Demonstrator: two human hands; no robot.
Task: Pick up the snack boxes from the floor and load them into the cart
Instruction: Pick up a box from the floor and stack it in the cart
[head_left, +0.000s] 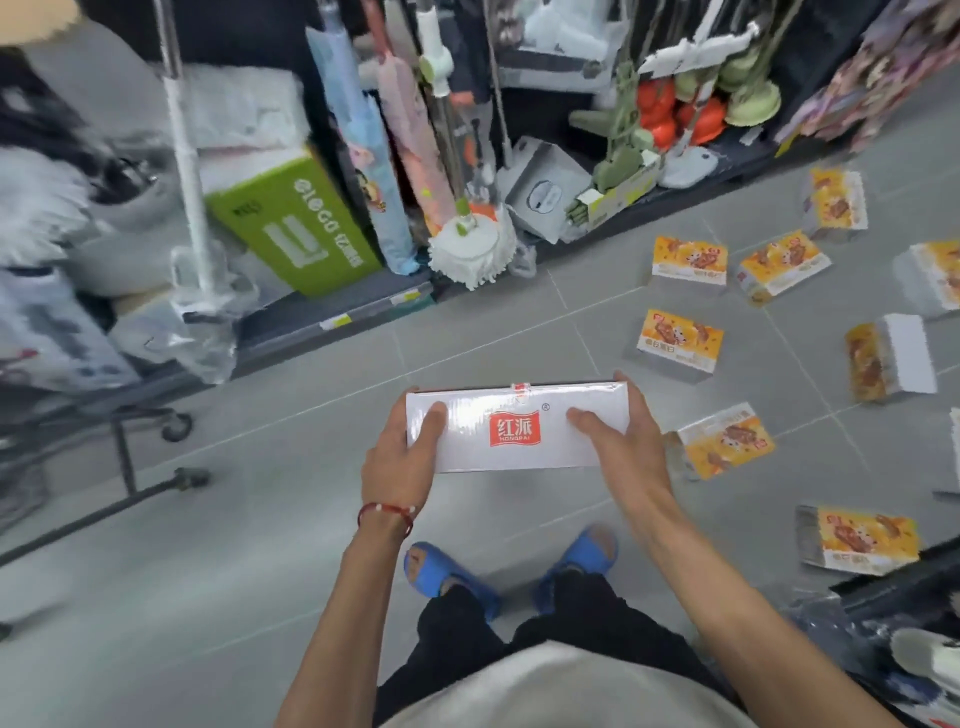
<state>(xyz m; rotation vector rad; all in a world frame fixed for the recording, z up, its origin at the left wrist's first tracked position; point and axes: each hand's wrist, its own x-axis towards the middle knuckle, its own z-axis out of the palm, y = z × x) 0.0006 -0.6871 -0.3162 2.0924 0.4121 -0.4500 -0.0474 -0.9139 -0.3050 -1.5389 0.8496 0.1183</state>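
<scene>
I hold a white snack box (519, 457) with a red logo in front of me, above the grey tiled floor. My left hand (402, 460) grips its left end and my right hand (621, 441) grips its right end, thumbs on top. Several orange-and-yellow snack boxes lie scattered on the floor to the right, among them one (680, 340) just beyond the held box, one (724, 441) beside my right hand and one (865, 538) at the lower right. The cart's dark frame and wheels (176, 426) show at the left.
A low shelf (332, 312) along the far side holds a green carton (291, 223), umbrellas, mops (470, 249) and plungers. Bagged goods fill the left edge. My blue slippers (452, 577) stand on the floor below the box. Another dark shelf edge sits at the lower right.
</scene>
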